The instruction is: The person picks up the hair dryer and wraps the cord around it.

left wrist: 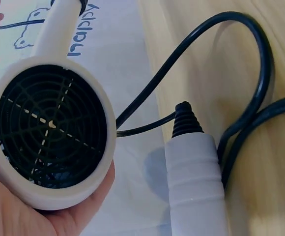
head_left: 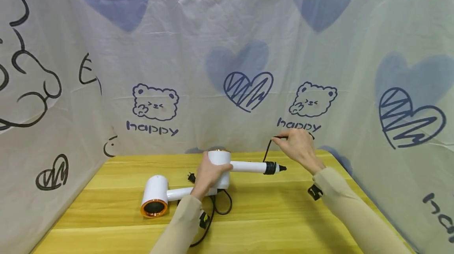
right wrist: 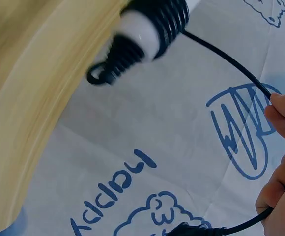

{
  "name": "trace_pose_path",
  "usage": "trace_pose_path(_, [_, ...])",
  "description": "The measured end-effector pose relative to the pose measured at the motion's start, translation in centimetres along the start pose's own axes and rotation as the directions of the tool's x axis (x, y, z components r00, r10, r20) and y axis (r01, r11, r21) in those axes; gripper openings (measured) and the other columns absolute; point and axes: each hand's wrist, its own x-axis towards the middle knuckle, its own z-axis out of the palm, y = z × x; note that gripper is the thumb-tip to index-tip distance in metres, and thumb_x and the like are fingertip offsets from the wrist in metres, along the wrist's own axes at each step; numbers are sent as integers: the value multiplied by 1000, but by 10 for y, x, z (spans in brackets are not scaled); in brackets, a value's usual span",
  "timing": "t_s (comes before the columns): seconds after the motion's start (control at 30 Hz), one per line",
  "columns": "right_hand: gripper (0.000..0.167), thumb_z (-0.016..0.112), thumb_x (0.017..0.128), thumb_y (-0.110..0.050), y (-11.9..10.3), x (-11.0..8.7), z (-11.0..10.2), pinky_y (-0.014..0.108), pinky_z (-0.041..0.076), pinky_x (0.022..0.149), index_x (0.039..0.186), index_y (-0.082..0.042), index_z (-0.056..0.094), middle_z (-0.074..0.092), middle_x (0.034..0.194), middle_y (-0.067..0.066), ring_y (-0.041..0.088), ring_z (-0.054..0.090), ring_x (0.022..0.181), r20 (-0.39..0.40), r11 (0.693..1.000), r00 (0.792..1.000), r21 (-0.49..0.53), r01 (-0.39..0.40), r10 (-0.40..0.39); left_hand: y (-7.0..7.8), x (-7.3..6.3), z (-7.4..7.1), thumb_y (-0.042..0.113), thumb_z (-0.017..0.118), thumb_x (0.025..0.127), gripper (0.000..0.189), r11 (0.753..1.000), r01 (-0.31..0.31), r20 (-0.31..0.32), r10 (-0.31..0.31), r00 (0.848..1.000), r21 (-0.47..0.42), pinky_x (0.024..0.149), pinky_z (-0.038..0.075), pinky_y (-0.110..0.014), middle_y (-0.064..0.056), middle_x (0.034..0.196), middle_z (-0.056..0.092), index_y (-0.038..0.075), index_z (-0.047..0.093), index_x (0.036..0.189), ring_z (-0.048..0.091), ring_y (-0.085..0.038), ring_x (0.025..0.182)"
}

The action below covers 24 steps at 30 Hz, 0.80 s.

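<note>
Head view gives me the left hand (head_left: 208, 173) curled around the body of a white hair dryer (head_left: 244, 166), its handle pointing right above the wood-grain table (head_left: 266, 214). Black cord (head_left: 270, 168) is wound round the handle's end, and the right hand (head_left: 298, 145) pinches a free length rising from that coil. Through the right wrist camera I see the cord run on to a dark end piece (right wrist: 191, 230), probably its plug, though the frame cuts it off. Another white dryer (head_left: 155, 195) lies to the left.
</note>
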Motion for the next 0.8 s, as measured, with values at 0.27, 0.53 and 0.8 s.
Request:
trace_pose_path(0.27, [17, 76, 83, -28, -12, -11, -1, 23, 38, 43, 86, -12, 80, 74, 76, 6, 8, 51, 49, -90, 998, 995, 23, 50, -48, 4, 7, 0, 42, 82, 66, 85, 999, 43, -71, -43, 997, -4, 60, 55, -34, -15, 105, 61, 8, 41, 132, 62, -28, 83])
trace_pose_path(0.53, [14, 78, 81, -26, -25, -33, 8, 22, 40, 50, 82, -13, 80, 73, 74, 1, 6, 49, 55, -99, 987, 986, 77, 143, -135, 0, 13, -10, 46, 81, 68, 90, 997, 73, -116, -77, 990, -36, 67, 56, -36, -16, 112, 60, 9, 38, 137, 62, -30, 91])
trace_pose_path(0.8, [8, 77, 83, -24, -23, -47, 20, 21, 31, 53, 85, -17, 81, 53, 58, -10, 3, 35, 54, -110, 966, 963, 56, 254, -247, -3, 16, -19, 41, 81, 71, 90, 977, 102, -150, -131, 980, -185, 70, 58, -37, -17, 118, 57, 8, 36, 141, 61, -32, 96])
